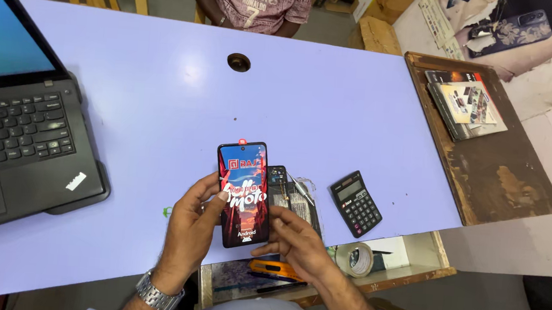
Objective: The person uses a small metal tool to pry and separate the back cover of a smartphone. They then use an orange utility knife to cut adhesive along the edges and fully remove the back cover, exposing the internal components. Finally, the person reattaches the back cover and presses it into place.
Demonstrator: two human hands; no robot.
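A smartphone with a lit red and black screen stands upright in the lower middle of the frame, held above the lilac table between both hands. The left hand grips it from the left side, fingers curled behind the body and thumb pressed on the screen's left edge. The right hand sits at the phone's lower right corner, fingertips touching its edge, so the two hands are closed on the phone from either side.

Just behind the phone, to its right, an opened phone body lies flat on the table. A black calculator lies further right, apart from the hands. Below the right hand, an open drawer holds a tape roll and an orange knife. A black laptop fills the left of the frame.
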